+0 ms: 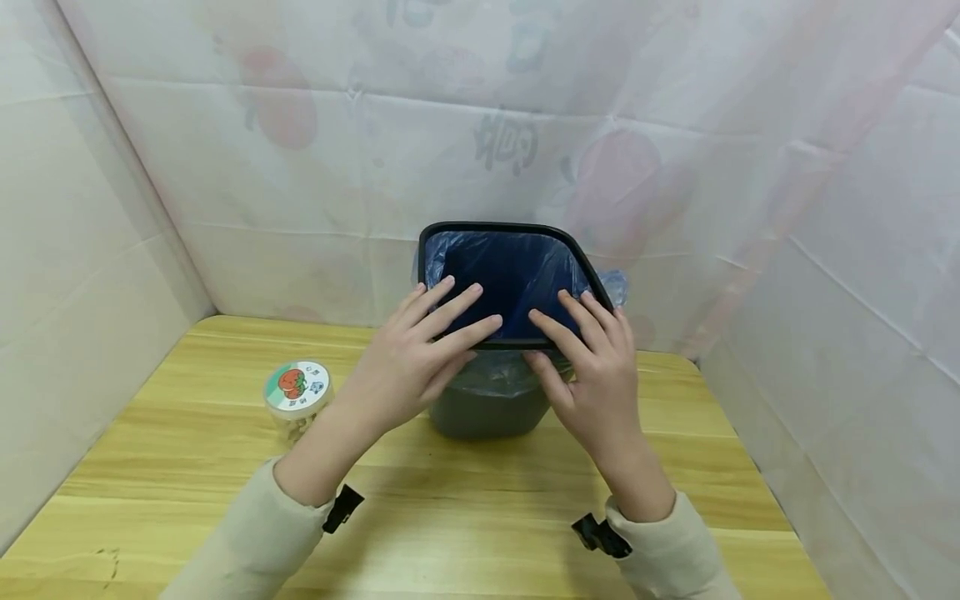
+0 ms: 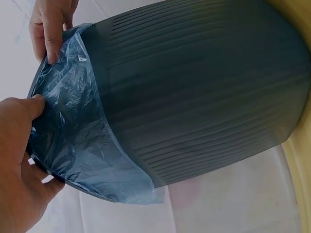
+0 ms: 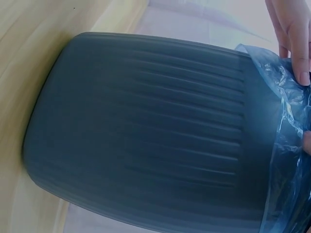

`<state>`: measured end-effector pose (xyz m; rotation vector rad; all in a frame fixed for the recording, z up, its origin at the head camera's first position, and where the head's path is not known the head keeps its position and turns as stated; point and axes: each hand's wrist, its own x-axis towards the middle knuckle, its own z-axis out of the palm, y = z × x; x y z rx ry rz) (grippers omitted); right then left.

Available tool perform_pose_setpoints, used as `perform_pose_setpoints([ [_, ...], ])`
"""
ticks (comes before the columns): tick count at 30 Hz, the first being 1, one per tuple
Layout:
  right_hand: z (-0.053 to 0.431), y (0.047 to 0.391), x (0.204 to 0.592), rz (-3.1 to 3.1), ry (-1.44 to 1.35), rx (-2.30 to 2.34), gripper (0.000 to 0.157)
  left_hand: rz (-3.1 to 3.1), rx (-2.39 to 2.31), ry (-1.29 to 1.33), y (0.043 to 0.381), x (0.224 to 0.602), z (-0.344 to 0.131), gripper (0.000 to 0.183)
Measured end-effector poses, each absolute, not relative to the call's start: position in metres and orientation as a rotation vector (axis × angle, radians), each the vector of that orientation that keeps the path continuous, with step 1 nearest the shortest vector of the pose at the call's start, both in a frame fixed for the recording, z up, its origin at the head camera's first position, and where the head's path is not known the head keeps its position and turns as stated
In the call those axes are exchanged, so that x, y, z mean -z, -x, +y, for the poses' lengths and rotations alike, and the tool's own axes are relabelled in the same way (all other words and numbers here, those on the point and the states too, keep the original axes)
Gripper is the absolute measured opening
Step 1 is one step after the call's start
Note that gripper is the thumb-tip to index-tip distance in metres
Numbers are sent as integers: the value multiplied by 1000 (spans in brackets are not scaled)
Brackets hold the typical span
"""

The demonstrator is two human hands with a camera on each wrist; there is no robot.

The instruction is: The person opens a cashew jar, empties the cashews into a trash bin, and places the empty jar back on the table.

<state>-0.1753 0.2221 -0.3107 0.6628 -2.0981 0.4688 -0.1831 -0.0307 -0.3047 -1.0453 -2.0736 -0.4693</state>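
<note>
A grey trash can with a black rim stands upright on the table, its ribbed wall showing in both wrist views. It is lined with a thin blue plastic trash bag, whose edge is folded down over the outside of the rim. At the near left part of the rim, my left hand pinches the bag, thumb outside and spread fingers reaching inside. My right hand holds the near right part likewise, its thumb against the bag outside.
Left of the can, a clear jar with a persimmon-printed lid stands near my left forearm. The wooden table is enclosed by white printed cloth at the back and sides. A loose bit of bag sticks out at the can's right.
</note>
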Motion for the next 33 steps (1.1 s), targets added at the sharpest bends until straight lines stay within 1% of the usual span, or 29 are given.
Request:
perform_pose_setpoints([
  [33, 194, 173, 314, -2104, -622, -485, 41, -2087, 509, 1097, 187, 305, -59, 45],
])
